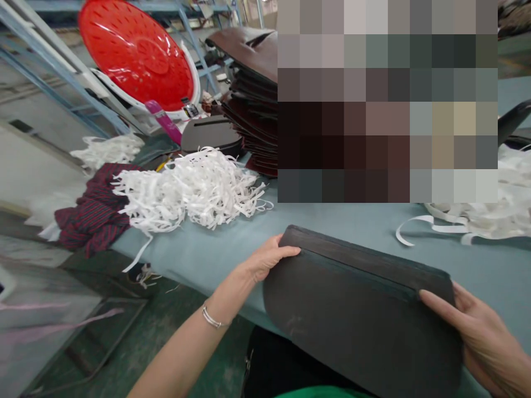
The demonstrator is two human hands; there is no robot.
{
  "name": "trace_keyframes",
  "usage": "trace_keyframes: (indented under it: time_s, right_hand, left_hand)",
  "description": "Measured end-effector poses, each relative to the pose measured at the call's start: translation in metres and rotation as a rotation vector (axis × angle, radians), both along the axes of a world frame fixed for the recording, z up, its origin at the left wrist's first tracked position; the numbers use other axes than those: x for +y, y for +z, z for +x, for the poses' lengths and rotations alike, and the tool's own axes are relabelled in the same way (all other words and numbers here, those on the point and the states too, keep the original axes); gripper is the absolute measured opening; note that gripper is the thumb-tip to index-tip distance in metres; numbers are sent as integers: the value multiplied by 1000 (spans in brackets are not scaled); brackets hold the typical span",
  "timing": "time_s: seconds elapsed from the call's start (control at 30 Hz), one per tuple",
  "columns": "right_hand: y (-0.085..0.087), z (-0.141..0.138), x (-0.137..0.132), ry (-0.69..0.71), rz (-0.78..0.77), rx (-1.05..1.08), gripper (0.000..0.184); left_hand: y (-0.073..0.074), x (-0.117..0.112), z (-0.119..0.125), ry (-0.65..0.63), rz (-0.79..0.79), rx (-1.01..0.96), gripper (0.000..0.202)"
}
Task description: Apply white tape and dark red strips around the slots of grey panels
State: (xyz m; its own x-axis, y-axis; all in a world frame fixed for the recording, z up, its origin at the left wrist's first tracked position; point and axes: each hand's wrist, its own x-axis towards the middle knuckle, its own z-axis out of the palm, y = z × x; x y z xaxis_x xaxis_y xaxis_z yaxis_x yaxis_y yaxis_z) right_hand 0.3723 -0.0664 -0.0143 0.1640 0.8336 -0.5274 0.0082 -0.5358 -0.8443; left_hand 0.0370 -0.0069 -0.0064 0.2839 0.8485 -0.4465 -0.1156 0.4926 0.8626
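Observation:
Between my two hands is a large dark grey panel (357,320) with rounded lower corners and a long straight slit near its far edge. My left hand (271,257) grips its far left corner, thumb lying on top by the slit's end. On the right side, my right hand (473,320) holds the edge with the thumb near the slit's other end. The fingers of both hands are partly hidden beneath the panel. It is tilted over the near edge of the blue-green table (232,260).
White strips (199,188) lie heaped at left beside a striped cloth (97,207); more white strips (489,215) lie at right. Behind stand a stack of dark brown sheets (255,110), a grey slotted piece (211,135) and a red basket (141,52). A blurred block hides the upper right.

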Motion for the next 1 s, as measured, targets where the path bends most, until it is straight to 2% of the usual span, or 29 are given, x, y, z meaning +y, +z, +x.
trace_keyframes:
  time_s: [0.1, 0.17, 0.3, 0.4, 0.47, 0.53, 0.67, 0.8, 0.9, 1.0]
  right_hand:
    - [8, -4, 5, -17, -252, 204, 50]
    - [9, -5, 10, -5, -293, 296, 46]
    - [10, -4, 14, 96, -253, 497, 34]
    - [8, -2, 13, 162, -199, 647, 23]
    - [7, -2, 10, 183, -162, 729, 16]
    - [6, -3, 7, 186, -137, 779, 16]
    - [8, -10, 1, 193, -68, 731, 29]
    - [11, -13, 3, 244, 28, 536, 50]
    - [11, -12, 7, 252, 67, 453, 47]
    - [11, -10, 11, 253, 90, 377, 44]
  left_hand:
    - [2, -18, -5, 54, -81, -105, 46]
    - [2, -27, -7, 62, -98, -172, 39]
    - [0, -43, -16, -18, -64, -271, 15]
    - [-7, -48, -32, -128, -92, -373, 27]
    - [-13, -47, -42, -146, -134, -418, 40]
    - [-16, -45, -48, -130, -153, -411, 41]
    - [-9, -49, -40, -68, -207, -227, 37]
    - [1, -54, -22, 82, -168, 117, 51]
    - [5, -51, -15, 128, -66, 343, 53]
    - [10, -45, -12, 82, 12, 452, 50]
